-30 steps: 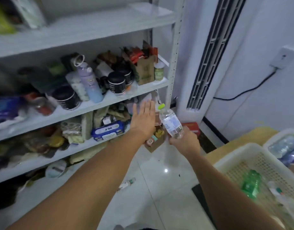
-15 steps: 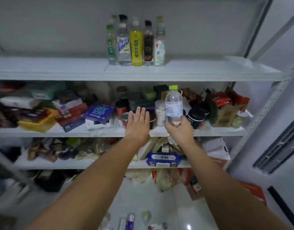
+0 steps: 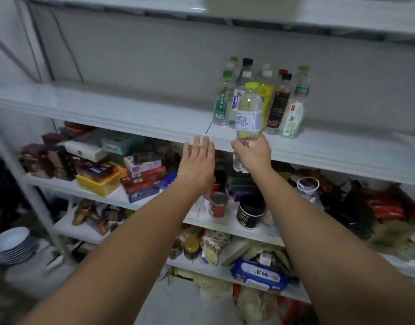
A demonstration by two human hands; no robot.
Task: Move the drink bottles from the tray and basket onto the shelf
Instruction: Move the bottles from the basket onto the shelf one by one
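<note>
Your right hand (image 3: 252,153) grips a clear water bottle (image 3: 248,113) with a lime-green cap, fingers curled around its lower half. It holds the bottle upright in front of the white shelf (image 3: 108,106), with the base below the shelf's front lip. Just behind it, a cluster of drink bottles (image 3: 280,106) stands on that shelf. Your left hand (image 3: 197,160) is beside the right, holding nothing, fingers straight and together near the shelf edge. On the level below stand a red can (image 3: 217,205) and a black jar (image 3: 250,212). A stack of plates (image 3: 12,245) sits low on the left.
</note>
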